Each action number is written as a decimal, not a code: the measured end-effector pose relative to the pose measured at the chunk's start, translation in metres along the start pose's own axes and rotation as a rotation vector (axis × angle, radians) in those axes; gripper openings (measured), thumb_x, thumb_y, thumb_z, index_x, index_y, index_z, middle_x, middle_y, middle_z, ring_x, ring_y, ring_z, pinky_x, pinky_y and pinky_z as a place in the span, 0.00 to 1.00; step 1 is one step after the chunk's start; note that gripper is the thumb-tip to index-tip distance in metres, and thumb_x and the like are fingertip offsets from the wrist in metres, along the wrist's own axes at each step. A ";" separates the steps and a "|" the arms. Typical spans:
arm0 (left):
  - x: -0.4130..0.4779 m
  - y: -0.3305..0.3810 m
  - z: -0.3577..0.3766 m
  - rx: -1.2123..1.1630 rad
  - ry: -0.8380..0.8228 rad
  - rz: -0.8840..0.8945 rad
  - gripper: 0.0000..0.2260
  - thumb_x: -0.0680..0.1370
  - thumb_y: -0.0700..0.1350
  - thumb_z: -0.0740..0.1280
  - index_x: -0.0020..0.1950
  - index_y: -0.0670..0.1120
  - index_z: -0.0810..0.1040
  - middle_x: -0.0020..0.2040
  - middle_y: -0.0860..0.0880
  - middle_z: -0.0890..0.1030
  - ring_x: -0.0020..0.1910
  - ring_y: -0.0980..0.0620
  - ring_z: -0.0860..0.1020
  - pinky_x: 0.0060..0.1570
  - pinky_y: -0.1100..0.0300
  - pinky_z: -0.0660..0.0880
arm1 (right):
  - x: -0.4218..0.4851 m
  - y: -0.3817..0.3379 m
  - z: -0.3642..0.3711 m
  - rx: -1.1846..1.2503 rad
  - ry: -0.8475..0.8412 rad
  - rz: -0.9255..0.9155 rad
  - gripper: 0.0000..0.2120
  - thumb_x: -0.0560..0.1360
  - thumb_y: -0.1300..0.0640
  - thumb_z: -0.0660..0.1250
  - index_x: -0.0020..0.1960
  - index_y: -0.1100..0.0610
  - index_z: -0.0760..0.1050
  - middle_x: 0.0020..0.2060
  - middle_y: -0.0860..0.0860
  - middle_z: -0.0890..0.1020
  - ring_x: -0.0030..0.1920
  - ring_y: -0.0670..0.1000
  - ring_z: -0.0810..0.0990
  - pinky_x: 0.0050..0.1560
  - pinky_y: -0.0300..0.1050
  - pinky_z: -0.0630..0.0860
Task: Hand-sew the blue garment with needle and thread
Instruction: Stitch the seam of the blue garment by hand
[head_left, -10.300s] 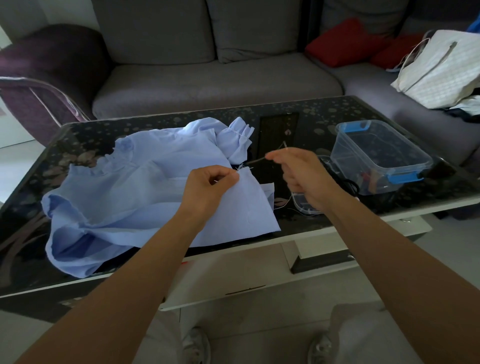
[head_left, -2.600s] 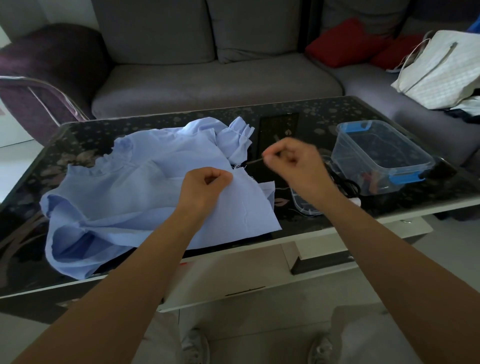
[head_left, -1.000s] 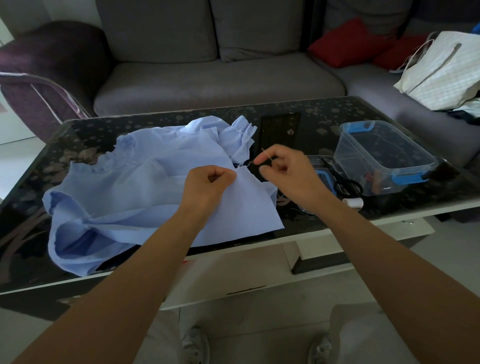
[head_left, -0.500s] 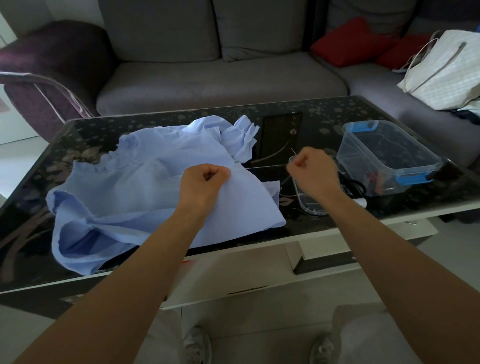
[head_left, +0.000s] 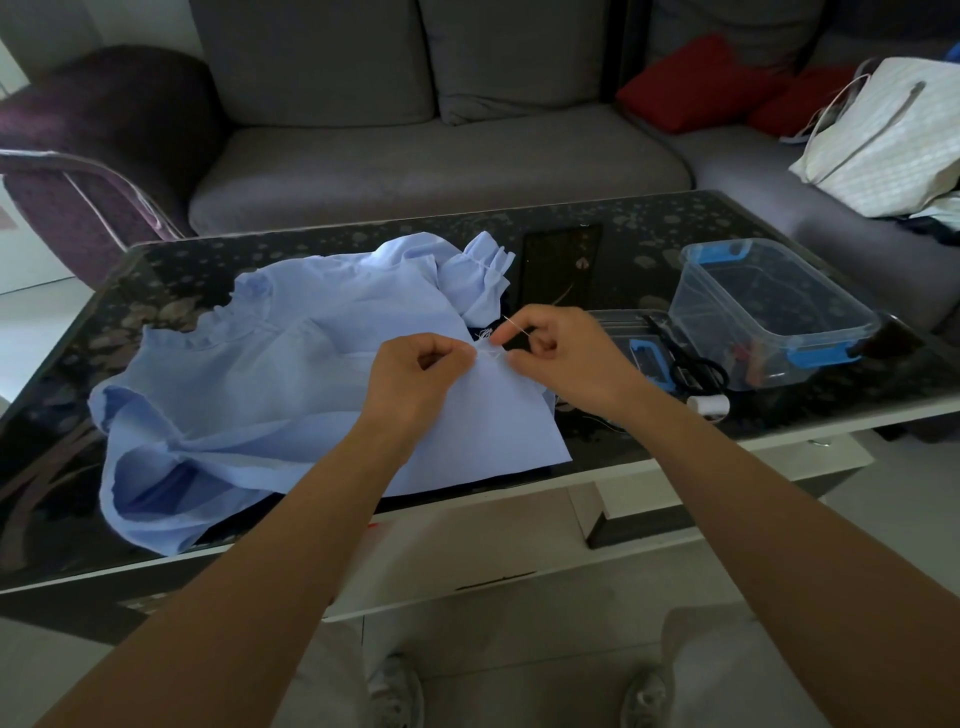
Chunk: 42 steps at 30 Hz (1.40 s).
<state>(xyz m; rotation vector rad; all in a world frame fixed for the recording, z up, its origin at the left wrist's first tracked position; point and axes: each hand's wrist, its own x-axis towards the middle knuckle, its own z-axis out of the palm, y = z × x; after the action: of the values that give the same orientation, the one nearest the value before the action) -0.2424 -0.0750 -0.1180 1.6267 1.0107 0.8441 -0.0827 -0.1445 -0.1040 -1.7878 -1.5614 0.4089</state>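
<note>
A light blue garment (head_left: 270, 384) lies crumpled on the dark glass table (head_left: 623, 244), with a flat corner toward the front edge. My left hand (head_left: 415, 371) is closed, pinching the garment's upper edge. Right beside it, my right hand (head_left: 558, 353) pinches a thin needle (head_left: 515, 325) between thumb and forefinger, its tip at the fabric edge close to my left fingers. A short bit of white thread (head_left: 488, 353) shows between the two hands.
A clear plastic box with blue clips (head_left: 769, 312) stands at the right. Its lid (head_left: 634, 348), black scissors (head_left: 691, 364) and a white thread spool (head_left: 709, 404) lie beside it. A grey sofa (head_left: 441, 156) with red cushions (head_left: 696, 83) and a white bag (head_left: 893, 135) stands behind.
My right hand, which had pulled out to the right with the thread taut, has come back left to the fabric edge beside my left hand. The left hand has kept its pinch.
</note>
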 end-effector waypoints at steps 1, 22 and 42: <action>0.000 0.000 -0.001 0.002 -0.007 0.004 0.07 0.77 0.42 0.70 0.40 0.50 0.82 0.40 0.54 0.82 0.39 0.60 0.77 0.38 0.74 0.71 | 0.000 -0.001 0.002 -0.004 -0.013 0.002 0.07 0.77 0.60 0.68 0.54 0.55 0.80 0.28 0.45 0.72 0.27 0.39 0.70 0.33 0.26 0.66; 0.002 -0.001 0.002 0.008 0.028 -0.020 0.04 0.77 0.43 0.70 0.43 0.46 0.83 0.43 0.51 0.82 0.43 0.56 0.78 0.44 0.67 0.72 | -0.007 0.007 -0.020 0.071 0.108 0.096 0.10 0.78 0.62 0.66 0.58 0.54 0.75 0.28 0.42 0.75 0.27 0.39 0.73 0.31 0.26 0.68; 0.000 0.001 0.001 0.003 0.009 0.005 0.04 0.77 0.42 0.70 0.42 0.47 0.83 0.41 0.51 0.83 0.41 0.58 0.78 0.41 0.72 0.73 | -0.008 0.000 -0.006 0.205 -0.132 -0.009 0.03 0.77 0.60 0.68 0.45 0.55 0.77 0.29 0.46 0.75 0.31 0.41 0.73 0.37 0.28 0.70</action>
<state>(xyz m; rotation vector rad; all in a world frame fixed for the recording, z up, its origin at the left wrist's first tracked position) -0.2413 -0.0753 -0.1174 1.6302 1.0150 0.8544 -0.0807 -0.1542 -0.1014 -1.6228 -1.5554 0.6697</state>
